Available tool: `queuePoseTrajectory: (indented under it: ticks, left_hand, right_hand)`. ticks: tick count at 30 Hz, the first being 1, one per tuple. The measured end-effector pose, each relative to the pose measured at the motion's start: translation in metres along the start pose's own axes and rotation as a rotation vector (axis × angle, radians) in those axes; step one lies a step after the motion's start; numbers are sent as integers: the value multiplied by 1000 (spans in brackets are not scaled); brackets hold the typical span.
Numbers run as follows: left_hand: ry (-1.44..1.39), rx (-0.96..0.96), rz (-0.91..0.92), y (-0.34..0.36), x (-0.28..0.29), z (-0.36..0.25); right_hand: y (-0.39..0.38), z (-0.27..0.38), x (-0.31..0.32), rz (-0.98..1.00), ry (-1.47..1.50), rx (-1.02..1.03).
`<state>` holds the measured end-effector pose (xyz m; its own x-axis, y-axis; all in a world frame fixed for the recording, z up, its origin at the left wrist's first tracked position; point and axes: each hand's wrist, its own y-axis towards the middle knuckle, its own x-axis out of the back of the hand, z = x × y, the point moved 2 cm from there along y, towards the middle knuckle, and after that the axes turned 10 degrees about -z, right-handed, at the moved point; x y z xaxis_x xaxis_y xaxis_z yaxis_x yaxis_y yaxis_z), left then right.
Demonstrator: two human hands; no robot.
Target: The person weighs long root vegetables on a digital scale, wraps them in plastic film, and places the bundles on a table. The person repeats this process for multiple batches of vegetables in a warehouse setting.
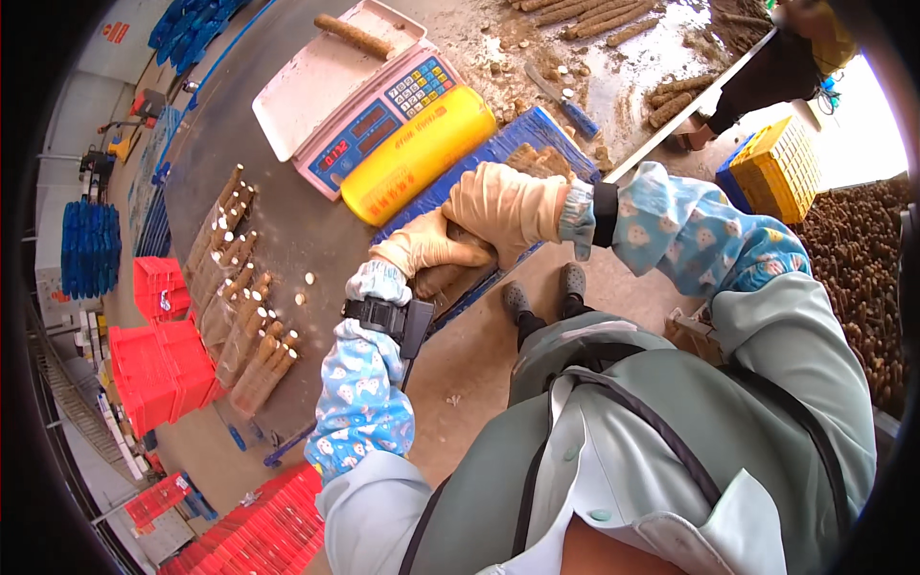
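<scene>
Both hands wear cream gloves and meet over a bundle of brown yams [443,278] lying on a blue board [533,125] at the table's near edge. My right hand [508,203] is wrapped over the middle of the bundle, fingers bent down. My left hand [422,241] closes round its near left end, touching the right. More of the yams shows past the right hand; the fingertips are partly hidden. Right behind the hands lies a yellow roll of wrapping film [419,156], against a digital scale [383,115] with a single yam [353,35] on its pan.
Wrapped yam bundles with white cut ends [251,331] lie on the table's left. A blue-handled knife [578,117] and loose yams [609,17] are at the back. Red crates [163,369] stand left, a yellow crate [781,168] right, near another person [781,72].
</scene>
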<state>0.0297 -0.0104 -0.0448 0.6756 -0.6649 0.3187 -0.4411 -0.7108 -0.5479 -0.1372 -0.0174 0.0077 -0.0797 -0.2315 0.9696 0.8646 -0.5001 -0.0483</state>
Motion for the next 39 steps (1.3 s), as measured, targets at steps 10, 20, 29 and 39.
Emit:
queuePoseTrajectory:
  ticks: [10, 20, 29, 39]
  left_hand:
    - [776, -3, -537, -17, 12, -46]
    - [638, -124, -273, 10, 27, -24]
    - [-125, 100, 186, 29, 48, 6]
    - [823, -279, -730, -27, -5, -9]
  right_hand:
    - [51, -66, -4, 566, 699, -127]
    - [32, -61, 12, 292, 417, -118]
    - [27, -41, -7, -94, 55, -20]
    - [79, -79, -54, 440, 1038, -53]
